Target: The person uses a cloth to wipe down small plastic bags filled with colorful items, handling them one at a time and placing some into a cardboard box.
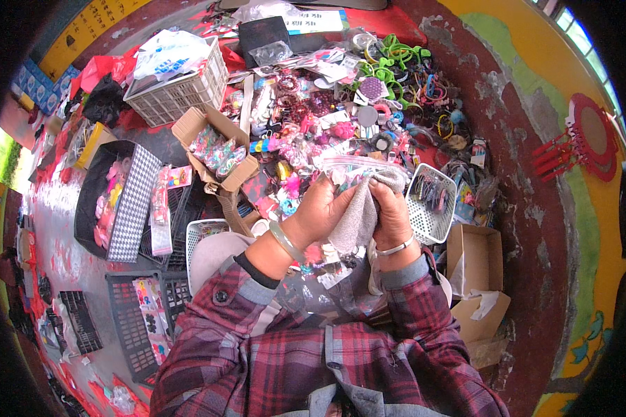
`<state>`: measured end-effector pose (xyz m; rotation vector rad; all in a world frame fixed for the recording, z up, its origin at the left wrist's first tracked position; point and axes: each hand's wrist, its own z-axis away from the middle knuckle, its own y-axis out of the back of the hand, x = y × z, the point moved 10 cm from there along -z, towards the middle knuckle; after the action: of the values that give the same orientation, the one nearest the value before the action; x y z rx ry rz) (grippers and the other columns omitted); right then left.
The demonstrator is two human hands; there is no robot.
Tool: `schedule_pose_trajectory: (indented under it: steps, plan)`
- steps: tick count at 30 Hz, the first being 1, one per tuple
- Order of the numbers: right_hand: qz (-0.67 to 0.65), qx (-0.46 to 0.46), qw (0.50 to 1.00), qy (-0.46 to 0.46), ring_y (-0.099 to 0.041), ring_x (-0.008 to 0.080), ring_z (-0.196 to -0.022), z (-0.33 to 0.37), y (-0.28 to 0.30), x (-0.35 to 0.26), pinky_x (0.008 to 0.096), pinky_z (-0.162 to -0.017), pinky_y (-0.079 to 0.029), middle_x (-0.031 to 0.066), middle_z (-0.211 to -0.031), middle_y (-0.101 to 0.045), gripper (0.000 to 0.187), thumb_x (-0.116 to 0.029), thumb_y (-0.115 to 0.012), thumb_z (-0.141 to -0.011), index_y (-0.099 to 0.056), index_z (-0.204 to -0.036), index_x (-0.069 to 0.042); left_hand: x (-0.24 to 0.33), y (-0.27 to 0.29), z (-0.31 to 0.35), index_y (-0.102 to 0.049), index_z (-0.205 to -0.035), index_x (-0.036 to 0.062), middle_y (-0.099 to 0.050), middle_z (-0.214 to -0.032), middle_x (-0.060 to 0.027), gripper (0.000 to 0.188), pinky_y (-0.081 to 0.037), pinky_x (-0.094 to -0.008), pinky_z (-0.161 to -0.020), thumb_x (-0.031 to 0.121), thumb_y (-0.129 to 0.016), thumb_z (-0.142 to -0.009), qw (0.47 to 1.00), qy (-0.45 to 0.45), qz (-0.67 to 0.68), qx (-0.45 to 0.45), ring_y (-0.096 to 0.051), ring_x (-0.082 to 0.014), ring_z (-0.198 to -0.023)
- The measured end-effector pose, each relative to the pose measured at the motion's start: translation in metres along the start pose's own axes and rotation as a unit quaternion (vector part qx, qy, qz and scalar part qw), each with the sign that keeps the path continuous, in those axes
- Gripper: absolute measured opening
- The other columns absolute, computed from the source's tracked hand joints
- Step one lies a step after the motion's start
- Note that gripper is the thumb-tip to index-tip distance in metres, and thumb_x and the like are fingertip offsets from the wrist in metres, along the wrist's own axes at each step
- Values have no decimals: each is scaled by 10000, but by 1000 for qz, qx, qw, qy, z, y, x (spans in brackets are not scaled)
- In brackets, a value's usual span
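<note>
A grey cloth (355, 217) hangs between my two hands, in front of my chest. My left hand (320, 214) is closed on its left side, with a pale bangle at the wrist. On the other side, my right hand (393, 217) grips the cloth near its upper part, a thin bracelet at that wrist. Just beyond the fingers lies a clear plastic bag with a pink top edge (358, 162), partly hidden by the cloth; I cannot tell whether the fingers touch it. A heap of hair accessories (306, 125) spreads behind the hands.
A white basket (425, 235) with small items stands right of my hands. Cardboard boxes (474, 257) sit below it. To the left are an opened carton (242, 174), a houndstooth bin (133, 208) and a dark crate (126, 323). A beige crate (181, 97) stands farther back.
</note>
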<state>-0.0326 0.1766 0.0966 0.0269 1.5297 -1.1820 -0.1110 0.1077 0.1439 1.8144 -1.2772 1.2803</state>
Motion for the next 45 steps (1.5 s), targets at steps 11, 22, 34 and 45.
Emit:
schedule_pose_trajectory:
  steps: [11,22,34,45]
  plan:
    - [145,-75,986,-17,-600,164,-861,-3,-9,-20,283,-793,-476,49,-946,-630,389,50,-670,-701,-578,-1073,-12,4,-10,2,-538,-1109,6,-599,-1060,-155,302,-428,-339,-854,189,-524,-869,980,-46,-100,-163,-574,-257,-975]
    - [457,-175,868,86,-601,124,-862,9,-45,-22,284,-746,-487,58,-937,-654,344,-86,-696,-747,-604,-1074,-33,-29,-15,20,-525,-1138,42,-615,-1038,-166,349,-468,-357,-806,151,-590,-812,950,47,-193,-242,-610,-286,-949]
    - [167,-38,939,297,-610,185,-915,12,-23,-45,304,-836,-467,92,-978,-643,213,23,-610,-789,-619,-1001,11,-20,23,3,-536,-1094,20,-598,-1051,-57,348,-435,-289,-851,156,-662,-799,984,132,-59,-100,-553,-123,-973]
    - [-8,109,975,192,-611,191,-795,-44,80,-45,319,-692,-521,87,-932,-619,211,-198,-526,-907,-574,-1019,-26,0,-24,17,-203,-1387,-1,-295,-1385,-115,862,-213,-353,-1059,526,-568,-811,968,30,232,-92,-286,-212,-1283]
